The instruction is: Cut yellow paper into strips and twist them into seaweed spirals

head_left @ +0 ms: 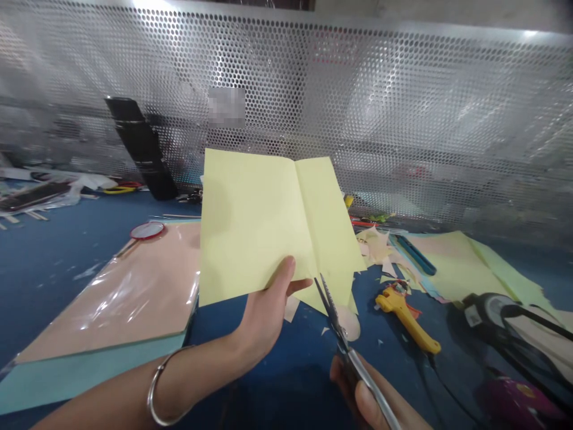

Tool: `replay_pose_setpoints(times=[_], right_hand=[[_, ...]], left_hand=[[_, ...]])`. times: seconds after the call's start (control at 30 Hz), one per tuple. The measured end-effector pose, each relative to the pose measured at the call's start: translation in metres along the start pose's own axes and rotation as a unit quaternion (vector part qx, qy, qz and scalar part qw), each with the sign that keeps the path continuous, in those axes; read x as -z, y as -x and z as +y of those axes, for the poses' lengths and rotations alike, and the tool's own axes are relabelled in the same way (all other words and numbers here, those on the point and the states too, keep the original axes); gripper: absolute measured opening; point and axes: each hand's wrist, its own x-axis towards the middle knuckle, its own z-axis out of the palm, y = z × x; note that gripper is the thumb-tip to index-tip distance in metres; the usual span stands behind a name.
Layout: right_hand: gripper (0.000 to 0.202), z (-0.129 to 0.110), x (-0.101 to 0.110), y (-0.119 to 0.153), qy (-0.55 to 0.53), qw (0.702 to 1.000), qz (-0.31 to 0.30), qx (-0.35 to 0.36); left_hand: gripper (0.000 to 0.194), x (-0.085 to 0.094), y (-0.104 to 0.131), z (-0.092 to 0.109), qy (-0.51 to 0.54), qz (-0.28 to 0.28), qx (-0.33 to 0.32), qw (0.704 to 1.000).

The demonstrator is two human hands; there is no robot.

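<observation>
My left hand [267, 313] grips the lower edge of a pale yellow paper sheet [250, 221], its thumb on the near face and a finger showing behind. A crease runs down the sheet, and the narrower right part angles away from the left. Low on the right, my right hand [373, 397] is wrapped around a pair of metal scissors [335, 313]. The scissor blades point up and stand slightly apart at the paper's lower edge, near the crease and my left fingertip. I cannot tell whether they touch the paper. Part of my right hand is cut off by the frame.
At left lie pink sheets [120, 292] in clear plastic, above blue-green paper [98, 367]. A yellow glue gun [409, 319], paper scraps [376, 245] and a teal cutter [415, 255] lie at right. A perforated metal panel [277, 65] and a black upright object [141, 146] stand behind.
</observation>
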Motion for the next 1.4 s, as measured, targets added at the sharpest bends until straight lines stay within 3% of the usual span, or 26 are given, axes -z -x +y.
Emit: replay_pose_setpoints(times=[0.27, 0.4, 0.53, 0.7, 1.07, 1.4], right_hand=[[0.071, 0.069, 0.004, -0.034, -0.066, 0.997, 0.006, -0.040], [0.071, 0.084, 0.008, -0.040, -0.061, 0.997, 0.015, -0.051], [0.069, 0.067, 0.010, -0.032, -0.048, 0.997, 0.005, -0.060], [0.062, 0.040, 0.007, -0.020, -0.072, 0.995, 0.054, -0.049], [0.064, 0.022, 0.005, -0.015, -0.092, 0.995, 0.029, -0.037], [0.055, 0.002, -0.002, -0.015, -0.057, 0.994, 0.091, -0.020]], left_hand=[[0.047, -0.003, 0.001, -0.009, -0.156, -0.027, -0.004, 0.987], [0.047, -0.008, 0.002, -0.013, -0.172, -0.028, -0.035, 0.984], [0.048, -0.011, 0.004, -0.015, -0.166, -0.047, -0.022, 0.985], [0.049, -0.010, 0.006, -0.017, -0.146, -0.068, 0.003, 0.987], [0.045, -0.003, 0.010, -0.018, -0.181, -0.096, 0.025, 0.979], [0.042, -0.006, 0.013, -0.012, -0.183, -0.100, 0.002, 0.978]])
